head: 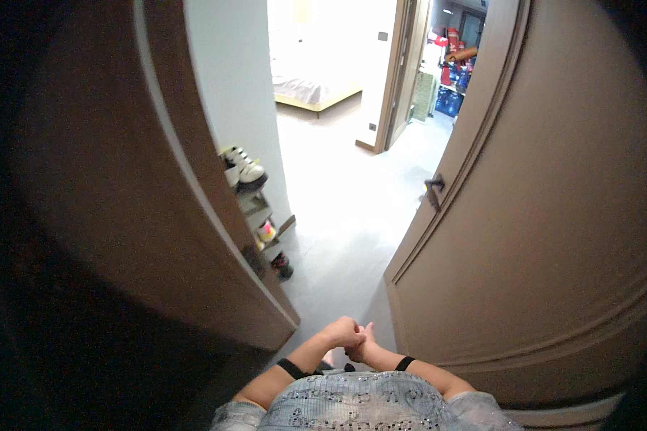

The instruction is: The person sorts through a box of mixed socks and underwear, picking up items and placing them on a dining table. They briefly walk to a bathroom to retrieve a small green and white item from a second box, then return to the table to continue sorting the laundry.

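Note:
In front of my waist, low in the head view, my left hand (346, 332) and my right hand (362, 349) would be hard to tell apart by crossing, but they touch each other. The hand on the picture's left is my left hand, its fingers bent against the other hand. A thumb or finger of the right hand points up. No object shows between them; the palms are partly hidden. Black bands circle both forearms. An open brown door (550, 226) with a dark door handle (435, 184) stands to my right.
A brown door frame (194, 161) rises on the left. Beyond it, a narrow rack holds white shoes (247, 169) and other footwear (282, 266). Further off are a bed (318, 97), a second doorway frame (391, 81) and blue water bottles (448, 101).

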Available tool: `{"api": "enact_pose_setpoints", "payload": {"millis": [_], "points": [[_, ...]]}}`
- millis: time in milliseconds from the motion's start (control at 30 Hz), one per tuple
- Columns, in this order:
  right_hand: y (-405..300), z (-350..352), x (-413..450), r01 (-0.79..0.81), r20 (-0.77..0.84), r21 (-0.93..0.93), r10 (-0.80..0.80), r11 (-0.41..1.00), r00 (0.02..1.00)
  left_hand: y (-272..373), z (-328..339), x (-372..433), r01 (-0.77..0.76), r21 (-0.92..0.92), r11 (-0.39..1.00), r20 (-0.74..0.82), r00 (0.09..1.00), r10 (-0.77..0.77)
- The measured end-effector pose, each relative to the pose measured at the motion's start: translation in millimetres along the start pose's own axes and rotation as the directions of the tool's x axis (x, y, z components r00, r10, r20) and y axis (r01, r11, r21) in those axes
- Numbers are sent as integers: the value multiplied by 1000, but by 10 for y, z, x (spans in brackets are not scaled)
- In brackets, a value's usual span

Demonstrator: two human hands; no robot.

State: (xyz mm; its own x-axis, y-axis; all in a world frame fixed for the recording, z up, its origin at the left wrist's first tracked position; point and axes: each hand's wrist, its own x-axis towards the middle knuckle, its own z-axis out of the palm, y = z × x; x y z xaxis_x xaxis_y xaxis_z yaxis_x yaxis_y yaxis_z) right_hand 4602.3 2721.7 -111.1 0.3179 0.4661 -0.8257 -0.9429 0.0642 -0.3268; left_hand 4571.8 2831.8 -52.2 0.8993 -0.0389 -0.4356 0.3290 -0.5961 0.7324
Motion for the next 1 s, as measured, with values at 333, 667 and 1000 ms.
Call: {"api": "enact_pose_setpoints", "payload": {"millis": [333,667,1000], "points": [[-1892,268,1505,-30,334,-496,-223,-868,916,240,-1173,2352,-111,233,966,11,994,111],[-4077,1498,2886,81,350,-535,-133,-841,927,144,-2860,4156,-105,183,977,-442,879,177],[-5621,1494,4301,73,219,-774,-158,-629,963,468,-3699,6265,-394,464,794,-345,745,571]]}}
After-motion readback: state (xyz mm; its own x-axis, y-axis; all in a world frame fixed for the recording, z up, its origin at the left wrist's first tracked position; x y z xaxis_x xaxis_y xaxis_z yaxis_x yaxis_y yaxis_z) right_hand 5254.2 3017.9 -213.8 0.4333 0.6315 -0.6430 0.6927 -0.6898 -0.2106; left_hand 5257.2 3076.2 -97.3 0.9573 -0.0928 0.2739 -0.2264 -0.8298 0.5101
